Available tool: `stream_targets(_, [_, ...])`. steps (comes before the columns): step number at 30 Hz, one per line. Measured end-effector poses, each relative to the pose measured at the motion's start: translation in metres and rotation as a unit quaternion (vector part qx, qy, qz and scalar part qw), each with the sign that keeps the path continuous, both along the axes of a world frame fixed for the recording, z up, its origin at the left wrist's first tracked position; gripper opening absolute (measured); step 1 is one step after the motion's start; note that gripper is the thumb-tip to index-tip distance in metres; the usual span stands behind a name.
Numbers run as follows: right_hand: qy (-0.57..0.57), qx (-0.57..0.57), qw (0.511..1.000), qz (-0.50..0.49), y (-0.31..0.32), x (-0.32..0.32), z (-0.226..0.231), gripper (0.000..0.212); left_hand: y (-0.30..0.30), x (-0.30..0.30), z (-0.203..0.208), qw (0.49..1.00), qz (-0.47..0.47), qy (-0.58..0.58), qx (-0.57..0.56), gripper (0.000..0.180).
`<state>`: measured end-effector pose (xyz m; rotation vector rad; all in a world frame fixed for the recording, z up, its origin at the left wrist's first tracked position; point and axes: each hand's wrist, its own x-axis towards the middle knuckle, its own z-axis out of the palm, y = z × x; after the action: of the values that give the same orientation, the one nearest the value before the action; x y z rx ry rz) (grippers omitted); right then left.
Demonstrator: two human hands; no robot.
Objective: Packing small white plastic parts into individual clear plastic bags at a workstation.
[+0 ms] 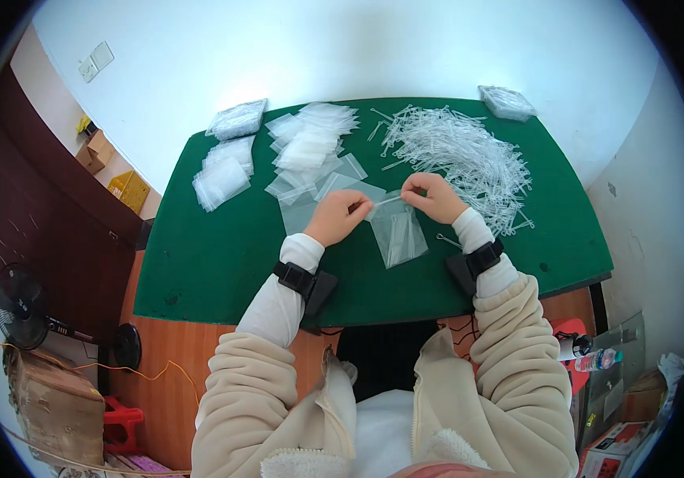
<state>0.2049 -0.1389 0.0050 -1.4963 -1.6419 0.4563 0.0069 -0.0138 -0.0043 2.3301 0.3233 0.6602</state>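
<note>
My left hand pinches the top edge of a small clear plastic bag that hangs down onto the green table. My right hand grips a thin clear plastic stick and holds its tip at the bag's mouth. The two hands are close together above the middle of the table. A large heap of the same clear sticks lies just beyond my right hand.
Loose empty clear bags and stacked bag bundles lie at the back left. Two filled clear packs sit at the far corners. A single stick lies near my right wrist. A fan and cardboard boxes stand on the floor to the left.
</note>
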Motion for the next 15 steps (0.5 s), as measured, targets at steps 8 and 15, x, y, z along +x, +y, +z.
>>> stream_targets(8, [0.268, -0.023, 0.963, 0.004, 0.006, -0.003, -0.006, 0.010, 0.010, -0.002, 0.000, 0.978, -0.072, -0.028, -0.196, 0.012])
stream_targets(15, [0.330, -0.104, 0.937, 0.045, 0.009, -0.015, -0.017, 0.007, -0.016, 0.002, 0.014, 0.986, -0.063, -0.112, -0.108, 0.024])
